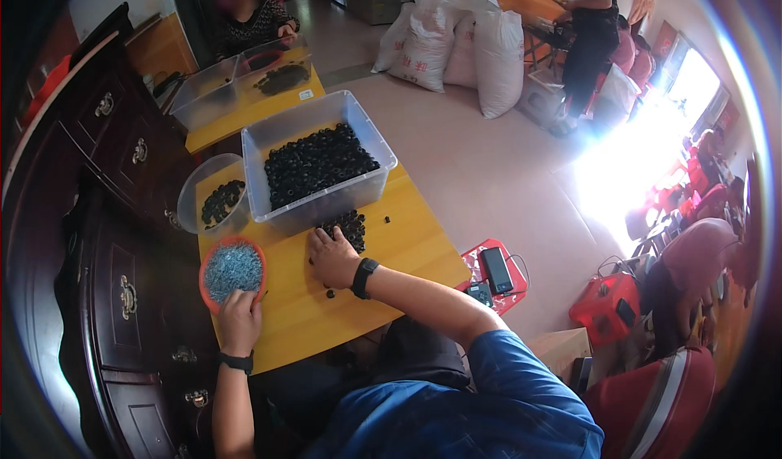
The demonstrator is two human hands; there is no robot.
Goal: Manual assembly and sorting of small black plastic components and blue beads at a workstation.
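Note:
At the near rim of a red bowl [205, 289], my left hand [241, 322] has its fingers drawn together over the contents. The bowl is full of small bluish-silver metal pieces [234, 269], too small to name. Whatever those fingertips grip is hidden. My right hand [334, 259] lies palm down with fingers apart on a loose pile of small black ring-like parts [352, 229] on the yellow table [407, 255]. Just behind that pile stands a large clear plastic bin [322, 206], holding many more black parts [314, 162].
Beside the bin stands a round clear tub [189, 200] with some black parts. A dark wooden cabinet [106, 280] borders the table's left. Across the far table sits a person [252, 27]. White sacks [498, 60] and a red stool [509, 300] with a phone [495, 269] are to the right.

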